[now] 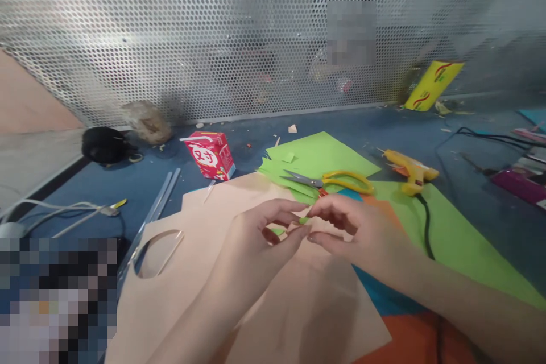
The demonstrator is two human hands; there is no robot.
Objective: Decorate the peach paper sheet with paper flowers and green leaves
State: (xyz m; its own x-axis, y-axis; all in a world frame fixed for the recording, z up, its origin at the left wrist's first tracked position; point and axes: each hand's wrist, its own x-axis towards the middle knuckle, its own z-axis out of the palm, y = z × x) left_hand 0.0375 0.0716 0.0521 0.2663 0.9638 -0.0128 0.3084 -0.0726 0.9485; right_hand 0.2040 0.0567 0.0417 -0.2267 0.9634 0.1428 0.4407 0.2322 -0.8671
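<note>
Over a large beige paper sheet (170, 307), my left hand (264, 239) pinches a tiny piece of green paper (303, 220) between thumb and fingertips. My right hand (358, 233) meets it from the other side, its curled fingertips closed at the piece's edge. Another green scrap (277, 231) shows just behind my left fingers. Beyond my hands, yellow-handled scissors (347, 180) lie across a green sheet (324, 151) with cut strips along its left edge. The exact contact of my right fingertips is hard to see.
A yellow glue gun (412, 172) lies at right, its black cord (427, 227) running past my right forearm. A red drink carton (211, 154), clear glue sticks (164, 196) and white cables (68, 210) are at left. Perforated metal (170, 28) closes the back.
</note>
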